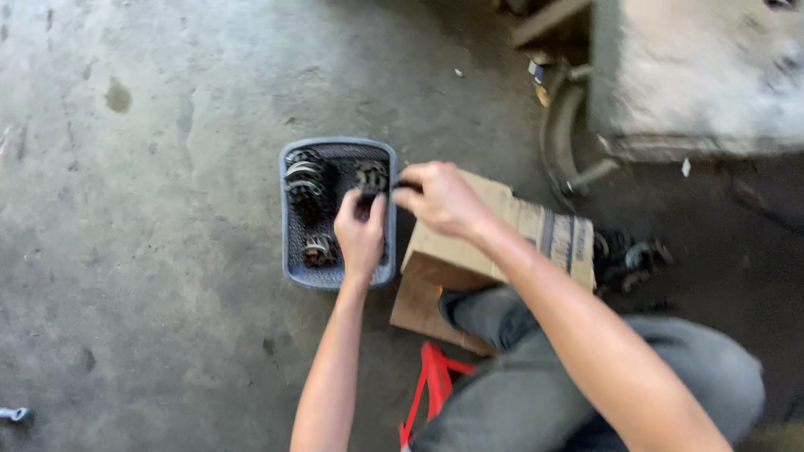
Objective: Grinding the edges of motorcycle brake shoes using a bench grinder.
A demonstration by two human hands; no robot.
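While both hands (402,209) grip (over basket (293,251)) a dark part (381,189).

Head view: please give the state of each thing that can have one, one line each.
Grey basket: upright on floor, holds metal gears.
Cardboard box: lying on floor, flap open.
Left hand: over basket, pinching a small dark part.
Right hand: grip closed on the same part.

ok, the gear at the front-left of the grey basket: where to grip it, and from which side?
Probably from above, fingers on the toothed rim. The gear lies low in the grey basket, close to the left and front walls, so a sideways approach looks blocked. The left hand is already just right of it; the right hand pinches a small dark part.
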